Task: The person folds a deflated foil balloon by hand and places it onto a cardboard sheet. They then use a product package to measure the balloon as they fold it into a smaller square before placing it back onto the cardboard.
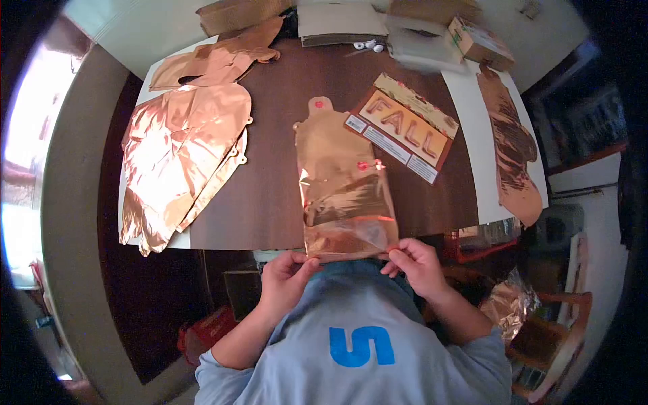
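Observation:
A flat, folded copper foil balloon (337, 152) lies over the table's near edge, with a tab and a red mark at its far end. My left hand (289, 275) pinches its near left corner between thumb and fingers. At the near right corner, my right hand (417, 268) holds it in the same way. The near end of the foil hangs past the table edge, close to my shirt. Touching or overlapping its right side is a printed package (405, 128) reading "FALL". Shiny copper foil balloons (185, 145) lie flat to the left.
The brown and white table (270, 209) spans the view. Another copper foil balloon (509, 148) lies along the right edge. At the back are a grey flat box (342, 25), small white rolls (369, 46) and a carton (480, 42). A wooden chair (563, 337) stands right, near crumpled foil (511, 304).

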The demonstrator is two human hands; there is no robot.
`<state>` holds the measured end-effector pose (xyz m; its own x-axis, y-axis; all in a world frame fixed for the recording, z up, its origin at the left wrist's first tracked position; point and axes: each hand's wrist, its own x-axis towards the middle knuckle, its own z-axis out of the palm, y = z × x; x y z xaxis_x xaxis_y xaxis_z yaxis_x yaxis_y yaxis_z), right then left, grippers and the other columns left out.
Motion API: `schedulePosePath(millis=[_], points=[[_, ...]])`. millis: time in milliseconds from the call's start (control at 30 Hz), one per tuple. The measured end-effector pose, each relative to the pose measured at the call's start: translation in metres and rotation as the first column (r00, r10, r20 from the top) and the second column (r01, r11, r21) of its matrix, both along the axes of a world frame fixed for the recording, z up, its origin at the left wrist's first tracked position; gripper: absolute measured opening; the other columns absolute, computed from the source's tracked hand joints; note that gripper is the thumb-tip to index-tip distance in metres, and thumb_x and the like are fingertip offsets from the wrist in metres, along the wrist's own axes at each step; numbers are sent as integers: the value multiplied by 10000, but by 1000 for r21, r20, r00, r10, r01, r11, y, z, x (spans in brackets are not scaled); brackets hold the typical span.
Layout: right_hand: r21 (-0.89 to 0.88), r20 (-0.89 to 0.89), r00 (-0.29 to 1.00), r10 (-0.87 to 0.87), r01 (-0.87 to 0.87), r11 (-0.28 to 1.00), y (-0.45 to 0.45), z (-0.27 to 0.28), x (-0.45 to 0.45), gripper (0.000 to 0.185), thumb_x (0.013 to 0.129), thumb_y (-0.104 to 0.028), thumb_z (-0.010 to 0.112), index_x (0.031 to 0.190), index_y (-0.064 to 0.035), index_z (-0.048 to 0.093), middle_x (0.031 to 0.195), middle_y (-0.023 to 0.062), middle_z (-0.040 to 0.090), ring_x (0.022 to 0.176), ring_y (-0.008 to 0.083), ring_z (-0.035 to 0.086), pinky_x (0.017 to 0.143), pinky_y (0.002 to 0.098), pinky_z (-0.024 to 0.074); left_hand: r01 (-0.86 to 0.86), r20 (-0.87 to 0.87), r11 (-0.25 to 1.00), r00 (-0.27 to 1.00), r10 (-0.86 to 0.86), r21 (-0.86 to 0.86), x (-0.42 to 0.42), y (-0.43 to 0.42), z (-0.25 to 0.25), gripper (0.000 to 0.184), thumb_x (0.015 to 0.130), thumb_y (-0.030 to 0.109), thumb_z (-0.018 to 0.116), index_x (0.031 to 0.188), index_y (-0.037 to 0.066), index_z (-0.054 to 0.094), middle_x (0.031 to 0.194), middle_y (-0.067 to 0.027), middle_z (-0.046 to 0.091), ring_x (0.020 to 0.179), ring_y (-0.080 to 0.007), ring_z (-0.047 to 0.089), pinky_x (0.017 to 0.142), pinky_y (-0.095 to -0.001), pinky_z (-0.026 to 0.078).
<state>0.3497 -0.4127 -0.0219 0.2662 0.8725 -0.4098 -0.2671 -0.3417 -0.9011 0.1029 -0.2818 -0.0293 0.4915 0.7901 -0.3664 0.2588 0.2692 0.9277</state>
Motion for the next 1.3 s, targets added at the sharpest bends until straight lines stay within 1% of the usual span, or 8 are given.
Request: schedulePosePath(millis=[100,333,600,833,1100,1200,1233,1300], points=[[15,-27,999,-19,19,1000,2,-1,-3,133,1001,-95,582,1051,28,590,958,131,706,786,157,706,682,267,571,-111,221,990,967,127,-87,-1,-8,-9,122,940,88,693,964,-30,673,881,-98,717,832,-161,692,760,-317,578],[-2,1,999,-32,32,999,6,0,-5,144,996,-115,608,992,29,599,907,119,702,790,168,717,674,269,585,-104,266,994,958,110,-36,-4,-8,-13,76,956,40,653,943,-32,630,905,-114,713,857,-186,712,795,-313,588],[7,-38,982,-185,185,983,6,-7,-15,139,981,-99,626,966,35,592,878,112,691,756,176,716,670,278,595,-132,305,989,941,147,-68,1,-9,-17,53,945,1,643,933,-29,600,943,-118,705,840,-197,710,801,-332,600],[25,-155,919,-362,369,929,13,-10,-31,152,950,-33,643,1037,37,542,877,118,679,728,197,715,637,301,611,-239,360,969,900,246,-65,13,-7,-14,313,935,-28,623,1201,13,463,967,-119,675,829,-190,687,748,-355,613],[51,-7,926,-377,377,925,20,-1,-37,262,950,-6,617,1153,36,457,866,138,674,708,191,709,628,291,602,-238,312,971,922,230,-13,19,-5,-2,466,954,-24,588,1356,16,355,987,-123,678,871,-174,681,793,-347,622],[74,26,926,-377,374,924,20,-2,-37,255,952,-5,612,1152,35,459,876,140,672,704,189,708,618,289,596,-203,216,978,958,187,54,19,-4,5,425,946,24,628,1325,14,436,960,-132,678,849,-195,686,718,-327,610],[85,36,925,-378,374,924,20,-2,-37,249,953,-5,611,1148,34,462,880,140,671,704,188,707,614,288,594,-100,-1,980,995,102,173,20,-1,19,407,934,38,644,1301,17,471,954,-132,679,835,-213,689,716,-337,599],[73,37,926,-376,373,925,21,-1,-36,235,954,-7,612,1136,32,470,881,138,669,700,187,706,608,281,589,170,-447,932,895,-10,320,22,10,54,372,910,66,677,1253,23,540,941,-133,680,807,-248,694,710,-356,578]])
